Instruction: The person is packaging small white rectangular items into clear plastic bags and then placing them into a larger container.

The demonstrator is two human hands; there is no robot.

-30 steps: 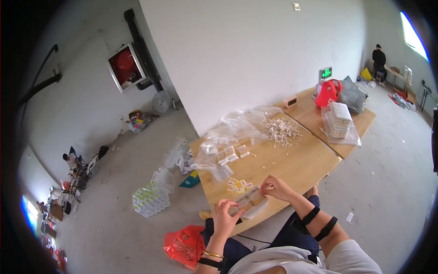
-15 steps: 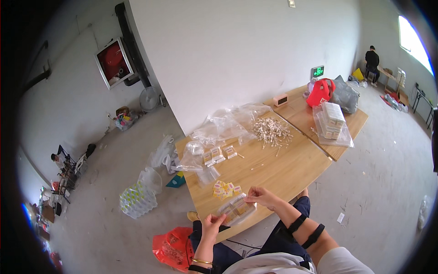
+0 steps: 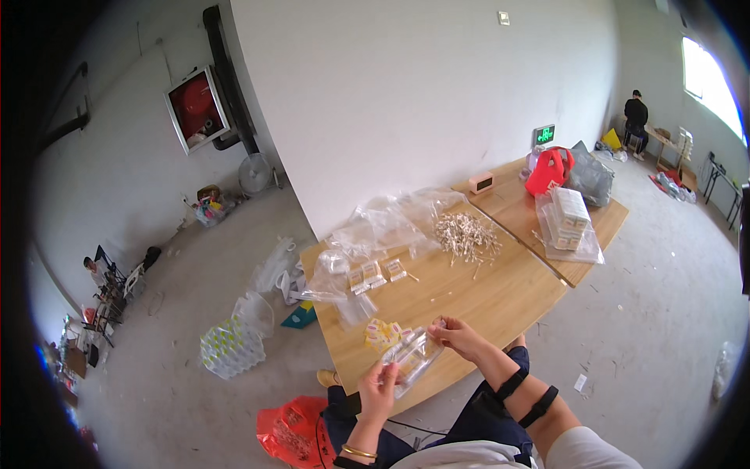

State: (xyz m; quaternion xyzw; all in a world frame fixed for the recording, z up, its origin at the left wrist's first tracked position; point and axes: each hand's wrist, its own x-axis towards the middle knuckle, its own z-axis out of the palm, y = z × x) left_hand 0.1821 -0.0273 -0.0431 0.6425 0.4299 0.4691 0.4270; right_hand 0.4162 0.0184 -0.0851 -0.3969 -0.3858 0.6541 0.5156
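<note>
A clear plastic bag [image 3: 417, 359] with some small light-brown contents is held up between my two hands, above the near edge of the wooden table [image 3: 484, 305]. My left hand [image 3: 378, 388] pinches its left end. At the upper right corner, the fingers of my right hand [image 3: 453, 337] are closed on the same bag. Just beyond it lies a small pile of yellow and white cards [image 3: 384, 333]. Farther back on the table, several small filled packets [image 3: 369, 275] lie beside a flat clear bag [image 3: 357, 309].
A heap of small white sticks [image 3: 467, 237] lies at the table's back beside crumpled clear plastic [image 3: 383, 223]. To the right are a small pink clock [image 3: 481, 183], a red bag [image 3: 549, 173] and stacked white packs [image 3: 569, 211]. A red plastic bag [image 3: 291, 431] sits on the floor at left.
Both hands have lifted and tilted the clear bag, moving slightly right. It now partly covers the pile of cards.
</note>
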